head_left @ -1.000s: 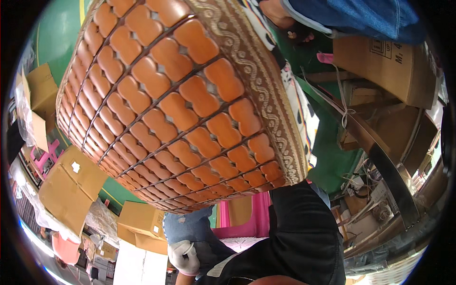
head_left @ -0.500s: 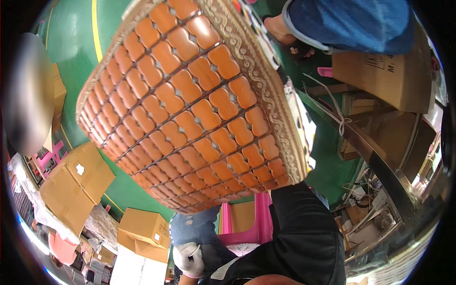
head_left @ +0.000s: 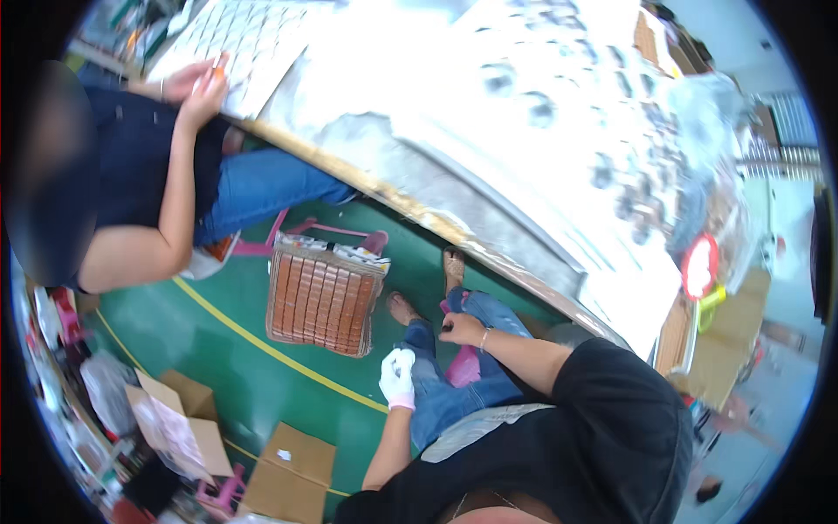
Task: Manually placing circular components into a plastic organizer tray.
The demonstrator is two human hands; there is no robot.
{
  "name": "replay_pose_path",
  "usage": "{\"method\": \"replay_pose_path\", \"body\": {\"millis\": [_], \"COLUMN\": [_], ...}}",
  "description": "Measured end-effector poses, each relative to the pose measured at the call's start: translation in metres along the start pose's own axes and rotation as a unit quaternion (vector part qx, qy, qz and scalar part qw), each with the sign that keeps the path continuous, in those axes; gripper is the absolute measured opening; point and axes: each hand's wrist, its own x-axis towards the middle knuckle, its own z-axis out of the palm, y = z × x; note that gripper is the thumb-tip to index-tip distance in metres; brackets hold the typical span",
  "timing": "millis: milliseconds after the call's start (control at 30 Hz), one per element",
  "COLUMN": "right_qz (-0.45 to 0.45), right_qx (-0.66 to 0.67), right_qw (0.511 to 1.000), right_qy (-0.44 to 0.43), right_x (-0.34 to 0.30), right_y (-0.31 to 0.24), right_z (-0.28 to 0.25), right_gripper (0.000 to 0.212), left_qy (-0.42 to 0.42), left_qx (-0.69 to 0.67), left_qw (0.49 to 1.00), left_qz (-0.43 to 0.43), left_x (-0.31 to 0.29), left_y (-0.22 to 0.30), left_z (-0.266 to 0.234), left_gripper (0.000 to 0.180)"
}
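My left hand (head_left: 397,377), in a white glove, rests by my left thigh with its fingers curled in; what they may hold is hidden. Over my other knee is my bare right hand (head_left: 464,330), fingers drawn together, with a small dark spot at the tips that I cannot make out. Beyond both hands and to the left, a seat mat of brown wooden tiles (head_left: 321,301) with a woven border stands tilted against a pink stool (head_left: 374,243). Patterned cloth shows along its upper edge. Neither hand touches the mat.
A long worktable (head_left: 375,179) crosses ahead, its right part overexposed. At the left, a seated co-worker holds something small over a tiled sheet (head_left: 236,44). Cardboard boxes (head_left: 292,472) lie on the green floor at lower left. A red-rimmed fan (head_left: 700,266) is at right.
The tiled mat, large and close before me earlier, now stands lower and farther off by the stool. My view has swung up to the worktable, and my right hand has come into sight.
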Motion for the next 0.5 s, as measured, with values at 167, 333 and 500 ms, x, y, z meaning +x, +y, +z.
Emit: {"method": "replay_pose_path", "body": {"millis": [167,333,500], "right_qz": [-0.243,-0.343,-0.259], "right_qx": [-0.042,0.059,0.138], "right_qw": [0.967,0.903,0.816], "right_qy": [-0.069,0.25,0.498], "right_x": [-0.176,-0.293,-0.327], "right_y": [-0.071,-0.11,-0.068], "right_z": [-0.13,-0.256,-0.33], "right_gripper": [0.041,0.048,0.046], "left_qy": [-0.18,-0.265,-0.327], "left_qx": [0.078,0.017,-0.013], "left_qw": [0.941,0.927,0.89], "left_qz": [0.277,0.265,0.319], "left_x": [-0.015,-0.025,-0.049], "left_y": [0.211,0.353,0.436], "left_z": [-0.004,0.028,0.084], "left_gripper": [0.016,0.014,0.017]}}
